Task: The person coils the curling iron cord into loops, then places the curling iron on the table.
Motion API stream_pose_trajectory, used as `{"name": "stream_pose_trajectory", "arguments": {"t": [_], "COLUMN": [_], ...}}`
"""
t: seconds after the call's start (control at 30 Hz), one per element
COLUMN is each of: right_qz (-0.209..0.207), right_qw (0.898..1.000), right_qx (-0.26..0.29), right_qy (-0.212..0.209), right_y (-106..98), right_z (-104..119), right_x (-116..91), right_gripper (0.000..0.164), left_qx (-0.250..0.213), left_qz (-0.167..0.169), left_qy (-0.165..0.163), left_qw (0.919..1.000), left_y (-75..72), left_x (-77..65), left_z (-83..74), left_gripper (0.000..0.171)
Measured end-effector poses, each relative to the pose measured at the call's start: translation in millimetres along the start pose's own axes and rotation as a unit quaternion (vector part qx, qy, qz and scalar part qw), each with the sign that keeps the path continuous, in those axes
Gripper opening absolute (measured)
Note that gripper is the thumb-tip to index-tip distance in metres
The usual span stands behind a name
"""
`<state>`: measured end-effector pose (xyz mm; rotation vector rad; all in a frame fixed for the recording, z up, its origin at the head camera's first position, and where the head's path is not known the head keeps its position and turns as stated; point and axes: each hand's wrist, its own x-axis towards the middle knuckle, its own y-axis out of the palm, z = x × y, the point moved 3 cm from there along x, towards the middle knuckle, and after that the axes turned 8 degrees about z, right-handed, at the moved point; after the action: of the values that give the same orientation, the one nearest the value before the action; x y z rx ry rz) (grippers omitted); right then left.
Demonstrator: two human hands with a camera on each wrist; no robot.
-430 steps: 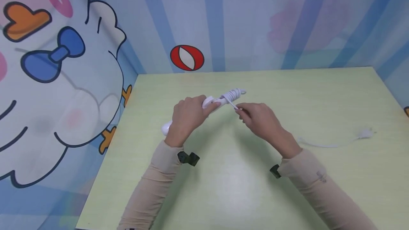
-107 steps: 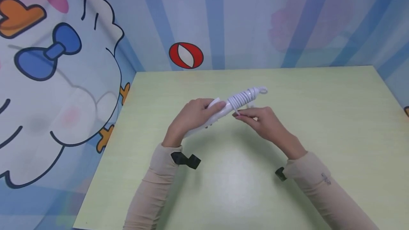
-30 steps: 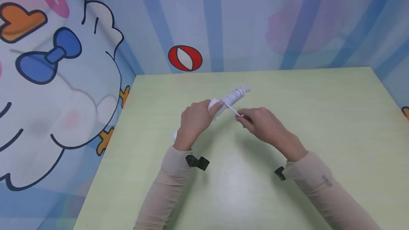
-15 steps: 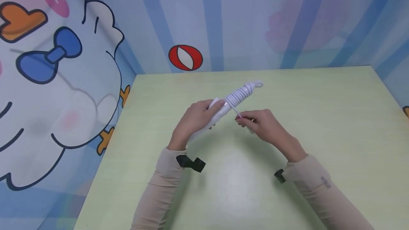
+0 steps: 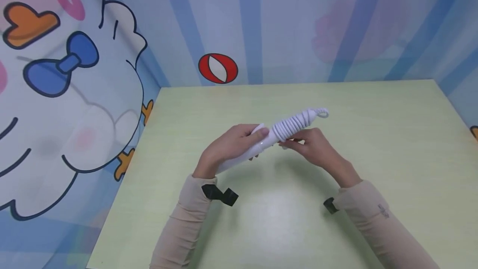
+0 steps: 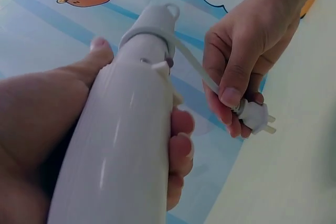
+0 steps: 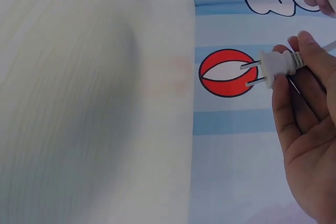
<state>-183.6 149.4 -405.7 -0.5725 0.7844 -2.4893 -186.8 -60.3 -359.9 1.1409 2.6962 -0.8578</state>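
My left hand (image 5: 231, 146) grips a white wand-shaped electric appliance (image 5: 268, 139) round its middle, thumb along the top. It is held tilted over the table, its far end pointing up and right. White cord (image 5: 293, 125) is wound in several turns round that end, just before a small loop (image 5: 322, 113) at the tip. My right hand (image 5: 317, 146) is close to the coils, pinching the cord's free end at the two-pin plug (image 7: 278, 66). A short stretch of cord (image 6: 197, 66) runs taut from the appliance to these fingers in the left wrist view.
A pale green table (image 5: 373, 219) lies under both hands. Behind it stands a blue striped wall (image 5: 291, 28) with a printed red and white ball (image 5: 218, 68). A cartoon bird print (image 5: 86, 115) covers the left wall.
The plug, lying on the table at the right earlier, is now in my right hand. More cord is wound on. In the last half-second the appliance's coiled end has swung right and lower.
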Motion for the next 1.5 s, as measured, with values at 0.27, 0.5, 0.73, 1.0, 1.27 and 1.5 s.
{"name": "stream_pose_trajectory", "arguments": {"t": [0.27, 0.5, 0.73, 1.0, 1.27, 1.5], "right_qz": [0.037, 0.006, 0.055, 0.176, 0.208, 0.179], "right_qw": [0.996, 0.981, 0.981, 0.974, 0.949, 0.944], "right_qx": [-0.081, -0.105, -0.054, -0.128, -0.224, -0.26], "right_qy": [0.013, -0.161, -0.181, -0.059, -0.072, -0.094], "right_y": [-4.3, -14.5, -25.4, -28.6, -15.9, -3.3], "right_z": [9.6, 33.9, 39.7, 17.3, 1.5, -13.1], "right_x": [0.5, -0.6, 5.4, 8.7, 6.7, 2.4], "right_gripper": [0.014, 0.029, 0.022, 0.016, 0.011, 0.014], "left_qx": [0.049, 0.067, 0.114, 0.233, 0.32, 0.325], "left_qz": [0.049, 0.069, 0.075, 0.088, 0.062, 0.052], "left_qy": [0.033, 0.09, 0.107, 0.075, 0.039, 0.009], "left_qw": [0.997, 0.9912, 0.9849, 0.9655, 0.9447, 0.9441], "left_y": [5.1, 7.1, 9.3, 29.0, 56.9, 69.6], "left_x": [-7.4, -14.5, -15.1, -6.2, 13.2, 30.4], "left_z": [-2.0, -8.1, -10.6, -7.1, 12.7, 35.0], "left_gripper": [0.029, 0.023, 0.02, 0.034, 0.04, 0.041]}}
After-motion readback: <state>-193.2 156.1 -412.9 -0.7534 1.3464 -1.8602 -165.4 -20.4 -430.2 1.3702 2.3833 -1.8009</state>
